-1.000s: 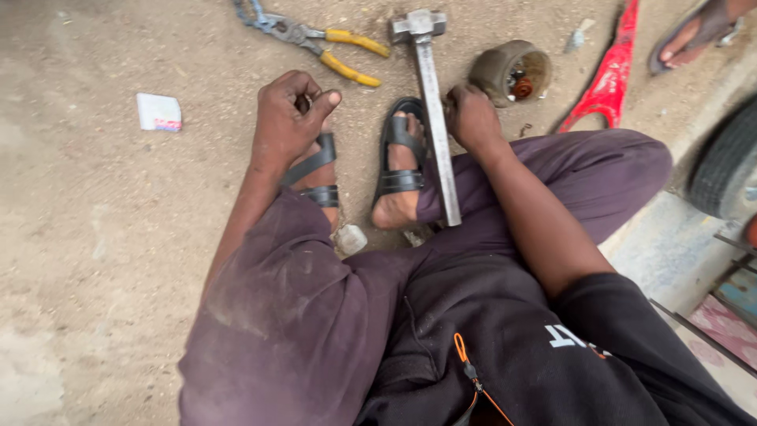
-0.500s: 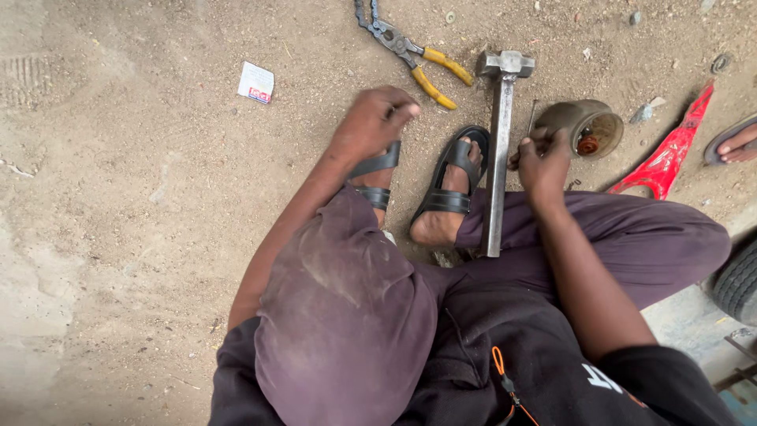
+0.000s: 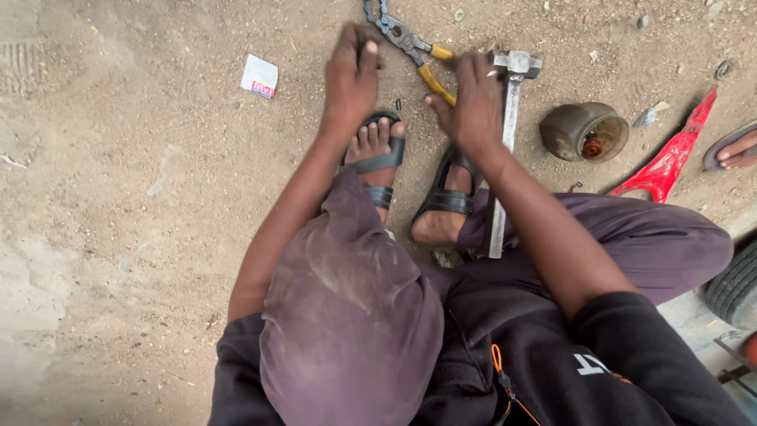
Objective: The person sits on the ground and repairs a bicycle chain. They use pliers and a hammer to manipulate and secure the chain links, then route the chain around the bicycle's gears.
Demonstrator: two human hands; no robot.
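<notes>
The pliers (image 3: 406, 38) lie on the sandy ground (image 3: 134, 197) at the top of my view, their dark head pointing up and left and their yellow handles running down and right. My left hand (image 3: 351, 75) is just beside the head, knuckles towards the camera and fingers curled down. Whether it touches or pinches anything I cannot tell. My right hand (image 3: 473, 102) covers the end of the lower yellow handle, fingers bent. Whether it has closed on that handle or only rests over it is hidden, so I cannot tell that either.

I judge this to be the reach-and-take stage: both hands are at the pliers, and the tool is flat on the ground, not lifted.

A clean pick-up would call for the right fingers to get under both handles without dragging in sand, and without knocking the hammer (image 3: 509, 118). Its head sits right against that hand, and its handle runs down past my right sandal (image 3: 445, 197). My left sandal (image 3: 378, 162) is directly below the left hand.

Further out, a round metal cup (image 3: 583, 130) lies on its side, with a red plastic piece (image 3: 670, 158) beyond it. A paper scrap (image 3: 260, 76) lies off to the left, and another person's foot (image 3: 737, 150) shows at the right edge.
</notes>
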